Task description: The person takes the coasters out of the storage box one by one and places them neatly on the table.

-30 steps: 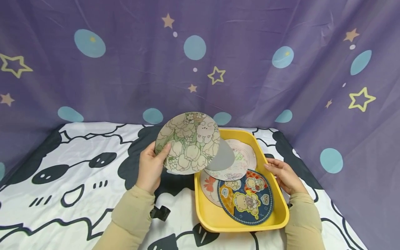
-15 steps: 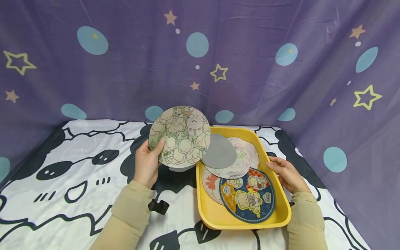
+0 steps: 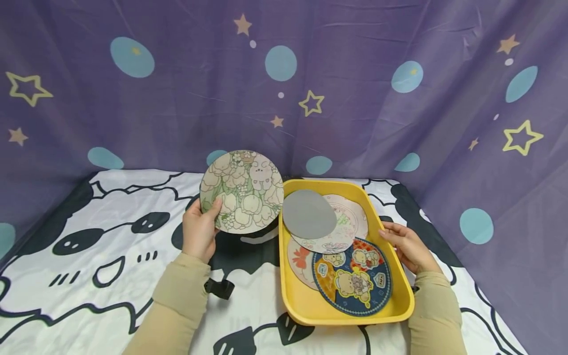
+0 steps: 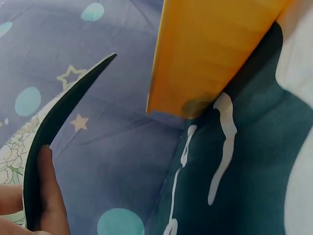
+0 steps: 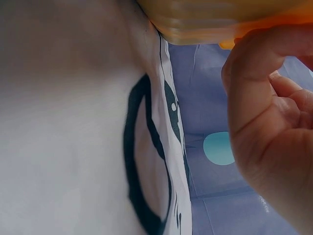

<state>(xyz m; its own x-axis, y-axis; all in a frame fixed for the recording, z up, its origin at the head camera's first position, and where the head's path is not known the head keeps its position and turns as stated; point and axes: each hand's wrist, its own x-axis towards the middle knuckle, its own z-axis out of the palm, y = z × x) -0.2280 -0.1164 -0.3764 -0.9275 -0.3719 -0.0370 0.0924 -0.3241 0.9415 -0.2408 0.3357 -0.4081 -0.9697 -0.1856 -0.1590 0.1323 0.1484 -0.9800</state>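
Note:
My left hand (image 3: 199, 229) pinches a thin round mat (image 3: 241, 192) by its lower left edge, thumb on the printed face. That face shows pale flowers and a white bunny on green. In the left wrist view the mat (image 4: 63, 105) appears nearly edge-on, slightly bent, with a dark back. It is held up left of a yellow tray (image 3: 290, 308). My right hand (image 3: 408, 249) grips the tray's right rim. Inside the tray lie a plain grey round mat (image 3: 308, 214), a pale pink one (image 3: 352, 222), a blue one with bears (image 3: 355, 281) and a partly covered one with a red bow (image 3: 299, 261).
A white cloth with black cartoon drawings (image 3: 111, 246) covers the table. Behind it hangs a purple curtain (image 3: 199, 98) printed with stars and blue dots. The grey mat overlaps the tray's left rim. A small black object (image 3: 220, 288) sits by the left cuff.
My left hand has moved left with the flowered mat, away from the tray. More of the grey mat is uncovered. The right hand stays at the tray's rim.

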